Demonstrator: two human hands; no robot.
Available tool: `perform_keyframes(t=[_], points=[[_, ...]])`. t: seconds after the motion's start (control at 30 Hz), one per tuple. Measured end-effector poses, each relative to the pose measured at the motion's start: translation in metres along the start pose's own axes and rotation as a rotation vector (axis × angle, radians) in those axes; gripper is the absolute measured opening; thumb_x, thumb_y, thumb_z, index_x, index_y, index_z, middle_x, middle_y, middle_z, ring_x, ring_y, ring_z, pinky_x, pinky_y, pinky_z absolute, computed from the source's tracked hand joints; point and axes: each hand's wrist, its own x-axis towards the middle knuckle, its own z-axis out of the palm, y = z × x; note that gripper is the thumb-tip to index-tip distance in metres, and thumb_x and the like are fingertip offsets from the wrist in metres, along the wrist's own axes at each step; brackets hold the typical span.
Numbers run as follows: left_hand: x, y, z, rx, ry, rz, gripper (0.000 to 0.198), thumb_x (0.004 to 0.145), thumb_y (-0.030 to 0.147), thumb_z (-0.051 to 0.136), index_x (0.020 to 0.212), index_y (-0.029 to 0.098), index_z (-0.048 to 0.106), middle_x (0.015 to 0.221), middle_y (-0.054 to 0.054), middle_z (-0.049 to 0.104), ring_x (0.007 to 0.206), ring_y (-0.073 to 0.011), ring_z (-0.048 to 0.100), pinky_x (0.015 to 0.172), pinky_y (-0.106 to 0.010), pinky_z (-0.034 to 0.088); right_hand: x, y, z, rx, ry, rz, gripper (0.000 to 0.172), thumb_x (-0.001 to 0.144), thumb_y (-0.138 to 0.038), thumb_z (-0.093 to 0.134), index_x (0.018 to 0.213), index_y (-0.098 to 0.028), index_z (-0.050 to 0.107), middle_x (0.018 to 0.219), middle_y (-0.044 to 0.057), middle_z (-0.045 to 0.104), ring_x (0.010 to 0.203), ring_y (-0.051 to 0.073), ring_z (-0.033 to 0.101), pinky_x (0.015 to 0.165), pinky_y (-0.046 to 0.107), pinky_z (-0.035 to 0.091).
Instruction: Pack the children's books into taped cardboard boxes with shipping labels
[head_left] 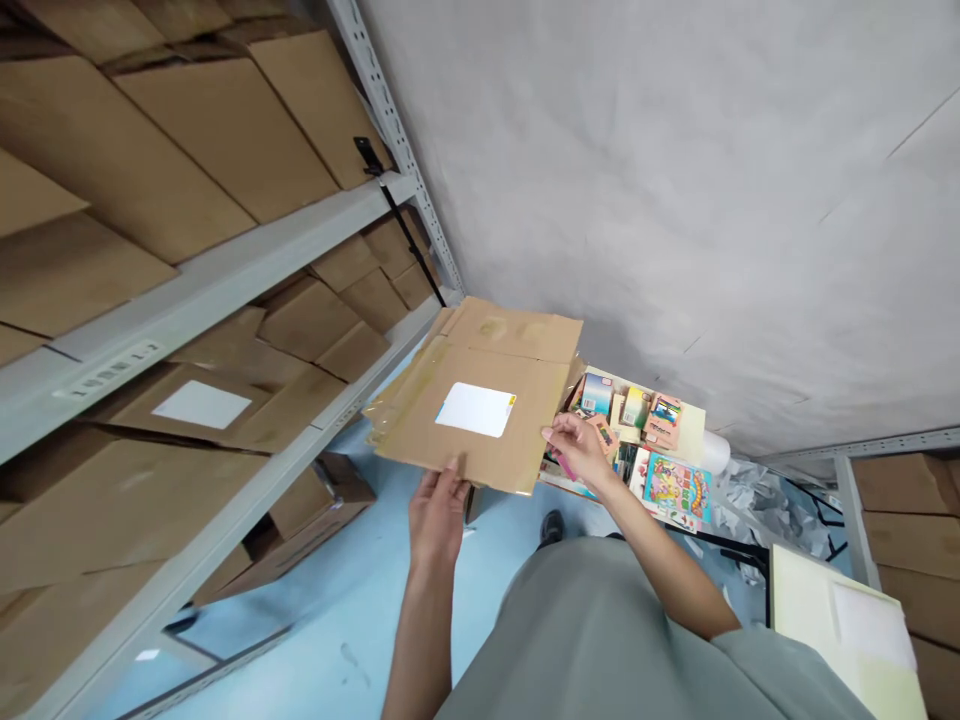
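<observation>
A flattened cardboard box [405,450] lies level in front of me, on top of other folded cardboard sheets with strips of clear tape. On its face is a blank-looking white label [475,410] with a small yellow corner mark. My left hand [442,505] grips the near edge, thumb on top and fingers underneath. At the right edge is my right hand [579,445], fingers curled, a fingertip touching the cardboard. Out of its lower side sticks a small pink item [565,467], too little of it visible to name.
Small printed boxes [663,420] and a colourful picture book [679,487] lie on a table to the right. Beyond are crumpled white papers [765,505]. Metal shelves [300,225] full of cartons line the left. A grey wall [675,180] stands ahead.
</observation>
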Motion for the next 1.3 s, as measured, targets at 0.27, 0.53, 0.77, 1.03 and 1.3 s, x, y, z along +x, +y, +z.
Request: perform_keyframes(t=[0.27,0.53,0.77,1.03,1.3], points=[[-0.038,0.025,0.058,0.055,-0.305,0.066,0.046,0.073,0.052,0.096,0.105,0.025,0.077,0.112,-0.005,0.083,0.112,-0.0234,0.077,0.108,-0.042,0.061,-0.069,-0.028,-0.063,0.038,0.147,-0.08,0.048,0.08,-0.07,0.084,0.09,-0.026,0.067,0.079,0.001,0.071,0.066,0.02,0.07,0.061,0.032,0.058],[-0.085,-0.036,0.175,0.329,-0.871,-0.083,0.048,0.079,0.059,0.09,0.11,0.026,0.076,0.111,-0.006,0.083,0.115,-0.0257,0.076,0.104,-0.042,0.062,-0.185,0.004,-0.18,-0.025,0.907,-0.051,0.055,0.081,-0.075,0.08,0.098,-0.023,0.076,0.09,0.009,0.079,0.079,0.028,0.076,0.067,0.039,0.06],[-0.186,-0.131,0.26,0.597,-1.483,-0.169,0.05,0.08,0.064,0.086,0.108,0.024,0.076,0.114,-0.009,0.082,0.119,-0.0287,0.074,0.108,-0.042,0.06,-0.378,0.04,-0.256,-0.28,1.774,-0.043,0.066,0.083,-0.069,0.08,0.128,-0.022,0.072,0.139,0.018,0.069,0.129,0.035,0.065,0.107,0.054,0.057],[-0.339,-0.23,0.282,0.778,-1.836,-0.16,0.058,0.08,0.068,0.083,0.113,0.021,0.075,0.117,-0.012,0.082,0.115,-0.0301,0.076,0.102,-0.042,0.061,-0.565,0.095,-0.284,-0.043,1.997,-0.198,0.074,0.086,-0.061,0.078,0.146,-0.021,0.063,0.151,0.018,0.066,0.133,0.034,0.068,0.117,0.055,0.052],[-0.491,-0.379,0.28,0.87,-1.988,0.014,0.062,0.074,0.072,0.081,0.105,0.02,0.071,0.11,-0.014,0.08,0.11,-0.0308,0.076,0.106,-0.045,0.057,-0.702,0.174,-0.306,0.121,2.148,-0.12,0.039,0.088,-0.053,0.072,0.112,-0.022,0.068,0.116,0.013,0.078,0.11,0.029,0.073,0.102,0.049,0.06]])
